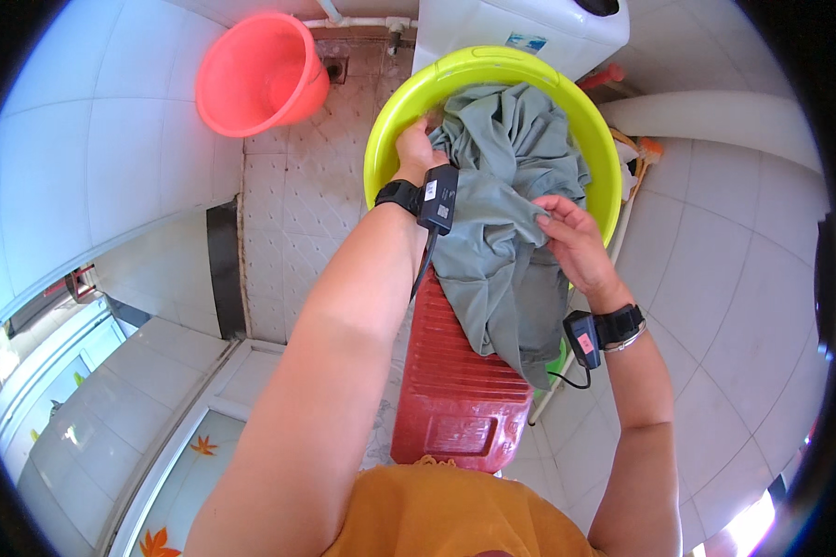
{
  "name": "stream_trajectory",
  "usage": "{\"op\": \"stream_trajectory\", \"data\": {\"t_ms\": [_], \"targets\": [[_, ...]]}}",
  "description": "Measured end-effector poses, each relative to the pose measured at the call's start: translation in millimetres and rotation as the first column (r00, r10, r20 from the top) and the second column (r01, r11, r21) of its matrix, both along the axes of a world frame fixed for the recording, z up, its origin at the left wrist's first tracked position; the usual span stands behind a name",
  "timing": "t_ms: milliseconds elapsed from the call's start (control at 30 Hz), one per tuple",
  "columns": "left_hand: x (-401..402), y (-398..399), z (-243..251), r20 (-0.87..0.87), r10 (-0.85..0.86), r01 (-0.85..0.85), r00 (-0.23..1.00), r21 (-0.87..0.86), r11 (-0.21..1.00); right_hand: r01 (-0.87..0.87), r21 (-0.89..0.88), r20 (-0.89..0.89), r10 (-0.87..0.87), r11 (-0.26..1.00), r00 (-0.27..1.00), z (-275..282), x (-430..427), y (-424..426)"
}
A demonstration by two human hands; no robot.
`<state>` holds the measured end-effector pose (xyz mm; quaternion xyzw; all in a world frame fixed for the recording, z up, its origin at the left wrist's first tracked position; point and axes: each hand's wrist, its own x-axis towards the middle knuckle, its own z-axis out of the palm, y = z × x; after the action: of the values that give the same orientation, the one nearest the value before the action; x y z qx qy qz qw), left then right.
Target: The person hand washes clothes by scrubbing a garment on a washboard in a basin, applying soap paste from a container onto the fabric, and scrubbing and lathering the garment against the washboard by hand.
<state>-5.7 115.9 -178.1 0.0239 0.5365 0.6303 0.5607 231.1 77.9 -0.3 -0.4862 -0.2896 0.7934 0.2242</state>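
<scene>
A grey-green cloth point(505, 150) lies bunched in a yellow-green plastic basin point(383, 132). Its near end hangs over the rim onto a ribbed red plastic washboard point(453, 390), and the lower part looks darker. My right hand point(575, 244) pinches a fold of the cloth between thumb and fingers, at the basin's right side. Inside the left wall of the basin is my left hand point(418, 150), against the cloth's edge. Some of its fingers are hidden by the cloth, so its grip is unclear. Both wrists wear black strapped devices with cables.
A pink-red bucket point(306, 87) stands on the tiled floor at the upper left, near a floor drain point(336, 69). Behind the basin is a white appliance point(474, 31). A thick pale pipe point(710, 122) runs along the right wall. Something green point(561, 365) shows beside the washboard.
</scene>
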Motion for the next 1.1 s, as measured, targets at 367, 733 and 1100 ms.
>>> {"op": "stream_trajectory", "data": {"t_ms": [367,733,1100], "targets": [[33,-46,167,0.000,-0.516,0.457,0.857,0.465,0.758,-0.038,-0.100,0.197,0.057,0.994,0.979,-7,1,4],[45,-130,185,-0.887,-0.344,0.871,-0.308,-0.408,0.274,0.288,-0.178,-0.046,-0.301,0.941,0.953,-29,4,11],[13,-53,177,-0.829,-0.494,0.886,0.261,0.003,0.463,0.053,0.053,-0.265,-0.037,0.997,0.964,30,-1,38]]}}
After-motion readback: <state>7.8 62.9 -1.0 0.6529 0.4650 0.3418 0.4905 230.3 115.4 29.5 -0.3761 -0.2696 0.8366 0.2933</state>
